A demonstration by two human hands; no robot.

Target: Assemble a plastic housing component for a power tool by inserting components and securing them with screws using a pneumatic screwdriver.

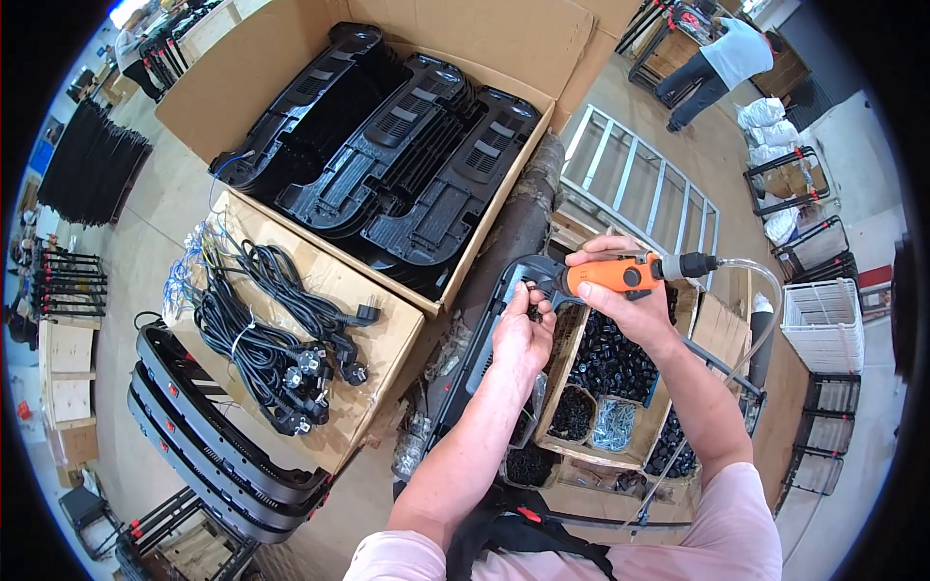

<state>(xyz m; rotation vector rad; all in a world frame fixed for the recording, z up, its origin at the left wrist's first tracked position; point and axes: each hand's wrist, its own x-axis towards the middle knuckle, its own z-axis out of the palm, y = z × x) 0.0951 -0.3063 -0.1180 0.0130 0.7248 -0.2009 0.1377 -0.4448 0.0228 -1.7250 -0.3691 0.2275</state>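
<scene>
My right hand (635, 308) is wrapped around an orange air screwdriver (603, 278), held nearly level with its nose toward the left. A clear hose (770, 281) runs from its back end. Under the nose lies a long black plastic housing (473, 366), resting lengthwise in front of me. My left hand (520, 337) is closed, fingertips pinched together over the housing close to the tool's tip. Whatever small thing those fingers hold is too hidden to name. The tip itself is partly covered by the fingers.
A big carton (513, 198) of black plastic covers (426, 126) stands ahead. Bundled black power cables (257, 324) lie on a carton at left, with stacked curved black housings (218, 455) below. Wooden bins hold black round parts (608, 360) and silver screws (613, 423). A person (731, 56) bends far right.
</scene>
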